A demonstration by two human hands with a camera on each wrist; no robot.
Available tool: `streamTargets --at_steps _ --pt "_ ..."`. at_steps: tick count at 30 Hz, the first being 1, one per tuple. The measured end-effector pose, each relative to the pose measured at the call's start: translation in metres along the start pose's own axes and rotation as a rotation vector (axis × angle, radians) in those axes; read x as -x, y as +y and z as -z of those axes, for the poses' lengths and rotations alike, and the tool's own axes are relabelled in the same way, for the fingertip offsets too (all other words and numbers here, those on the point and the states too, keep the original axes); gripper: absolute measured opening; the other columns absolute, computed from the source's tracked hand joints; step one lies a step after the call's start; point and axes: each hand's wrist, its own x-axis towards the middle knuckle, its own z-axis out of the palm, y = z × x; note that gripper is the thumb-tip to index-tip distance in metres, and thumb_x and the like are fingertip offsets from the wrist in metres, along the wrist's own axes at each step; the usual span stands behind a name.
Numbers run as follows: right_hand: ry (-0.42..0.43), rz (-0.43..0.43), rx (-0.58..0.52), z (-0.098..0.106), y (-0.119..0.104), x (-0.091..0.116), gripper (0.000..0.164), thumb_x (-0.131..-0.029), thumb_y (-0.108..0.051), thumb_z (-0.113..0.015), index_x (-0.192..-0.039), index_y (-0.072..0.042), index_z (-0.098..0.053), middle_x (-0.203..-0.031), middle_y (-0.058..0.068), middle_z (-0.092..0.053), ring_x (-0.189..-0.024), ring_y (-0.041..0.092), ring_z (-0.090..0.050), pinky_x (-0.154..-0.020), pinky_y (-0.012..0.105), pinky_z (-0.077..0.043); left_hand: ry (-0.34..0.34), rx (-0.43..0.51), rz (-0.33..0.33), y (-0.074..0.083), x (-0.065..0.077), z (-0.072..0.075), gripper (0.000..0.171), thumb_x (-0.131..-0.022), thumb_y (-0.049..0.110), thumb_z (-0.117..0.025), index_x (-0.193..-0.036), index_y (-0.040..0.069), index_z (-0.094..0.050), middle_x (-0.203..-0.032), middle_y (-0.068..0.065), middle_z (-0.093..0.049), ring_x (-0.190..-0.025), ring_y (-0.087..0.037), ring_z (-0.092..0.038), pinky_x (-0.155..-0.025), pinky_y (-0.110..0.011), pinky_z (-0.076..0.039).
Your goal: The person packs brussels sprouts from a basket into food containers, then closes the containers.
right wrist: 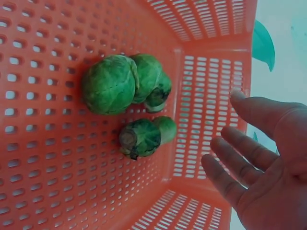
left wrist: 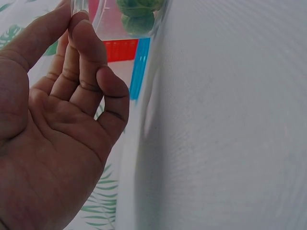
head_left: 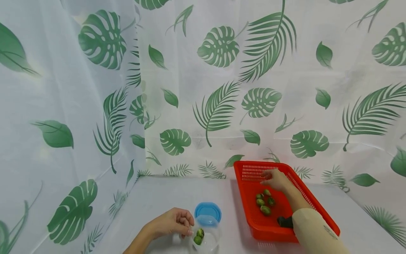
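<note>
Pinching left hand (head_left: 175, 224): gripping the rim of the bowl (head_left: 210, 242), lower centre of frame.
Right hand (head_left: 276, 181): hovering empty, fingers spread, over the basket (head_left: 269, 233), lower right.
Bowl: containing two sprouts (head_left: 198, 240).
Basket: holding five sprouts (head_left: 265, 210), remaining.
Lid (head_left: 207, 210): lying off.

You have a plain, pale table (head_left: 158, 195) carrying three items. The red basket (head_left: 272, 233) stands upright on it, its long sides running away from you. A round blue lid (head_left: 207, 210) lies flat to the left of the basket, well apart from it. You also have a clear bowl (head_left: 210, 240) left of the basket's near end; whether bowl and lid touch cannot be determined.
</note>
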Motion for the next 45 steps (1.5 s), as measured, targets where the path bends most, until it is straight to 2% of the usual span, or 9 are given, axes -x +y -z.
streamTargets --at_steps 4,11,19,26,31,36,45 --pt "-0.011 -0.004 -0.002 -0.001 0.004 -0.003 0.047 -0.091 -0.012 -0.079 -0.133 0.004 -0.064 -0.121 0.026 -0.068 -0.107 0.038 -0.064 -0.090 0.052 -0.060 0.010 -0.008 0.001 0.002 0.001 0.001 0.026 -0.093 0.005 -0.074 -0.113 -0.008 -0.063 -0.081 0.006 -0.072 -0.070 -0.007 -0.063 -0.067 -0.025 -0.052" --pt "-0.044 -0.036 0.002 -0.002 0.008 -0.001 0.043 -0.094 -0.008 -0.074 -0.134 0.006 -0.063 -0.124 0.029 -0.066 -0.106 0.038 -0.064 -0.093 0.054 -0.058 0.015 -0.017 0.000 0.001 0.002 0.000 0.022 -0.093 0.005 -0.075 -0.111 -0.004 -0.065 -0.080 0.005 -0.071 -0.069 -0.007 -0.062 -0.067 -0.025 -0.052" --pt "-0.095 -0.024 0.023 -0.001 0.014 0.001 0.042 -0.094 -0.006 -0.073 -0.133 0.006 -0.064 -0.124 0.030 -0.067 -0.107 0.038 -0.066 -0.094 0.055 -0.057 0.017 -0.012 -0.003 0.001 0.001 -0.001 0.020 -0.093 0.005 -0.075 -0.110 -0.002 -0.065 -0.080 0.005 -0.071 -0.070 -0.007 -0.062 -0.067 -0.025 -0.051" --pt "-0.188 -0.048 0.026 -0.001 0.021 0.001 0.043 -0.095 -0.005 -0.072 -0.135 0.006 -0.062 -0.127 0.029 -0.066 -0.110 0.040 -0.066 -0.098 0.060 -0.054 0.011 -0.011 -0.008 0.001 0.001 -0.001 0.024 -0.093 0.006 -0.076 -0.111 -0.005 -0.064 -0.080 0.005 -0.070 -0.069 -0.007 -0.062 -0.067 -0.025 -0.052" --pt "-0.230 -0.078 0.014 -0.002 0.022 0.003 0.045 -0.096 -0.008 -0.071 -0.138 0.004 -0.061 -0.131 0.028 -0.065 -0.116 0.043 -0.063 -0.101 0.064 -0.049 0.006 -0.008 -0.008 0.000 0.001 -0.001 0.022 -0.092 0.006 -0.076 -0.110 -0.002 -0.066 -0.080 0.006 -0.071 -0.069 -0.007 -0.062 -0.066 -0.025 -0.052" --pt "-0.251 -0.079 0.011 -0.002 0.022 0.004 0.044 -0.097 -0.007 -0.070 -0.139 0.004 -0.061 -0.131 0.026 -0.066 -0.118 0.041 -0.062 -0.104 0.064 -0.048 0.003 -0.005 -0.011 0.000 0.001 -0.001 0.021 -0.093 0.005 -0.075 -0.110 -0.001 -0.065 -0.080 0.006 -0.071 -0.069 -0.007 -0.062 -0.066 -0.025 -0.051" --pt "-0.254 -0.094 0.013 -0.004 0.022 0.006 0.044 -0.095 -0.009 -0.072 -0.137 0.000 -0.063 -0.130 0.021 -0.067 -0.111 0.032 -0.064 -0.103 0.063 -0.050 0.003 -0.006 -0.009 0.000 0.000 0.000 0.023 -0.092 0.006 -0.076 -0.111 -0.002 -0.065 -0.080 0.006 -0.070 -0.069 -0.007 -0.062 -0.067 -0.025 -0.051"
